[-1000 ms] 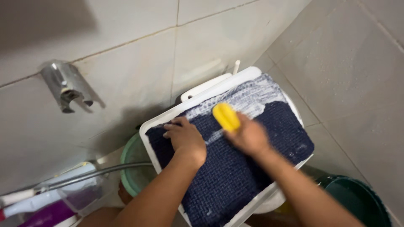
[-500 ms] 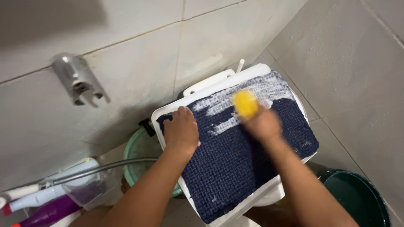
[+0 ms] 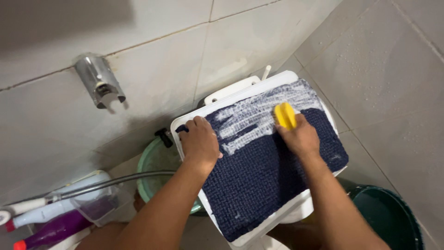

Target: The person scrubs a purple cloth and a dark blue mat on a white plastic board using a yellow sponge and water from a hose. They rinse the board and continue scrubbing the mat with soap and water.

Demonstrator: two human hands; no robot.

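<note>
Head view is showing a dark blue mat (image 3: pixel 263 171) lying on a white board (image 3: pixel 240 92), soapy white along its far edge. The left hand (image 3: pixel 200 142) is pressing flat and open on the mat's left edge. The right hand (image 3: pixel 303 136) is gripping a yellow brush (image 3: pixel 284 115) near the far edge.

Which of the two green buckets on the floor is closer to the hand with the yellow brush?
The dark green bucket at lower right, below the right hand; the pale green bucket sits beyond the left hand.
</note>
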